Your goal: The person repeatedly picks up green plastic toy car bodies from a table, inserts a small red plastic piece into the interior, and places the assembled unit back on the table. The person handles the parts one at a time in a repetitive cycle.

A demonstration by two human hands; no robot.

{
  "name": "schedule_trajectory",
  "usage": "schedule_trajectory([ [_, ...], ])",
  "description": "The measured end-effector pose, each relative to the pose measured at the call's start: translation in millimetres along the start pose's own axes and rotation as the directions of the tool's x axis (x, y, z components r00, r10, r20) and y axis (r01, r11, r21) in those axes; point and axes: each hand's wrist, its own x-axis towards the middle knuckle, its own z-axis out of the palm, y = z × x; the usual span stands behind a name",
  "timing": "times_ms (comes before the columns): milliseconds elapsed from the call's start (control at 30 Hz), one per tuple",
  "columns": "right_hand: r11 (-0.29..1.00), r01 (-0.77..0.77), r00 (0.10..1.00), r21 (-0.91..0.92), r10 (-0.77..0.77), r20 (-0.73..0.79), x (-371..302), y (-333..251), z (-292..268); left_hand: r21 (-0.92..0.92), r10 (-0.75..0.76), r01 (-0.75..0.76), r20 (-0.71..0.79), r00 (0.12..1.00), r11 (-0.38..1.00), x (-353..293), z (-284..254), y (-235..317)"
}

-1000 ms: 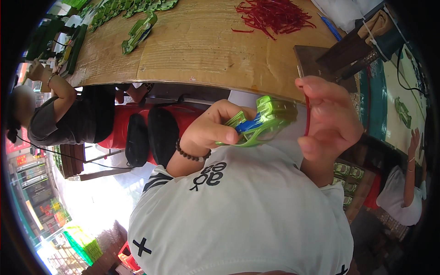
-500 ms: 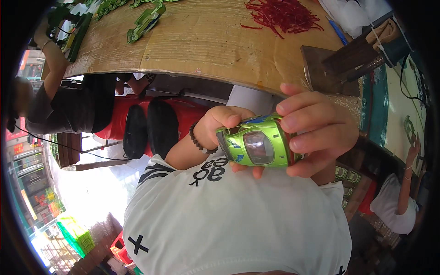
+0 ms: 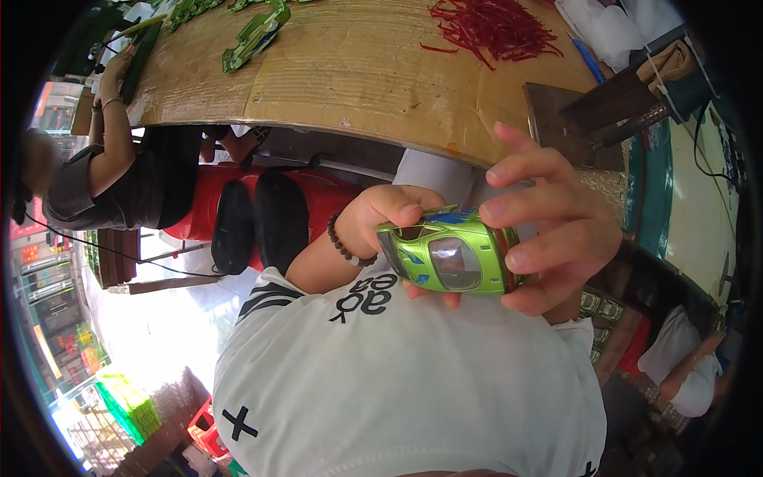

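A shiny green toy car body (image 3: 494,266) with blue markings and clear windows is held between my two hands, in front of my white shirt. My left hand (image 3: 391,208), with a dark beaded bracelet at the wrist, grips one end; its thumb lies along the car's upper side and fingertips show beneath. At the car's other end my right hand (image 3: 568,226) curves its fingers over the red-edged rim, touching it, with the index fingertip at the corner. The right thumb is hidden from sight.
Beyond my hands stands a wooden table (image 3: 342,87) bearing a heap of red strips (image 3: 497,32), green pieces (image 3: 258,36) and a blue pen-like tool (image 3: 588,60). A dark machine (image 3: 612,103) sits right. Co-workers sit left (image 3: 111,179) and right (image 3: 675,366). Car bodies (image 3: 604,308) lie lower right.
The car has tilted slightly and shifted a little right. My right fingers have spread somewhat. The left co-worker's arms have moved; the right co-worker's raised arm has come down.
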Motion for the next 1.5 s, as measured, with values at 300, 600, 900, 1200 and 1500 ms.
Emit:
schedule_trajectory([
  [300, 0.974, 0.016, 0.995, -0.226, 0.007, 0.102, 3.1, -5.1, -16.5, -0.070, -0.016, 0.016, -0.002, 1.000, 0.997, 4.3, -3.3, -2.5],
  [600, 0.799, -0.371, 0.912, -0.473, 0.218, -0.348, -27.3, -21.9, 29.2, 0.655, 0.314, 0.060, -0.438, 0.842, 0.753, -5.6, 38.7, 13.8],
  [900, 0.919, -0.269, 0.540, 0.288, 0.392, -0.745, -31.0, 11.7, 80.5, 0.806, 0.823, 0.586, -0.274, 0.498, -0.087, 40.3, 53.7, -19.4],
  [1200, 0.696, -0.101, 0.241, 0.711, 0.711, -0.661, -39.7, -10.8, 61.1, 0.850, 0.466, 0.512, -0.406, 0.786, -0.123, 41.0, 80.7, -4.2],
  [1500, -0.313, 0.636, 0.446, 0.705, 0.895, -0.005, -70.8, -27.1, 7.4, 0.970, 0.828, 0.241, -0.168, 0.535, 0.041, 68.9, 50.1, 22.4],
])
